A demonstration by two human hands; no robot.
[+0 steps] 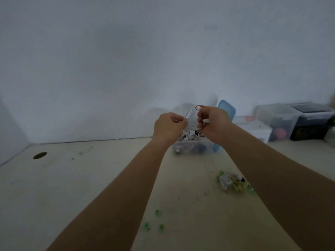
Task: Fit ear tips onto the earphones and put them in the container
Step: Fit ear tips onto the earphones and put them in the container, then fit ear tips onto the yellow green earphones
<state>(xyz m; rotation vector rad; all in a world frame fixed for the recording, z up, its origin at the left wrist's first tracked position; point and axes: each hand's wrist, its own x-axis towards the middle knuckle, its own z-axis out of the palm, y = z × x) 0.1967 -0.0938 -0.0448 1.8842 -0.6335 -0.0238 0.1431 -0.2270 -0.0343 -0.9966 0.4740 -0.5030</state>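
We hold white earphones [188,114] above the clear container [192,147] at the far edge of the bench [90,178]. Our left hand [168,127] pinches the cable and our right hand [213,124] grips what look like the buds. The loop could snag the tangle inside and drag it out. We count one container and three loose green ear tips [157,212] toward the near edge.

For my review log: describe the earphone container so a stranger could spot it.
At the far edge of the pale table, look below the left hand and right hand. The small clear container is open, heaped with white earphones, a blue lid beside it; bins farther right are lidded.
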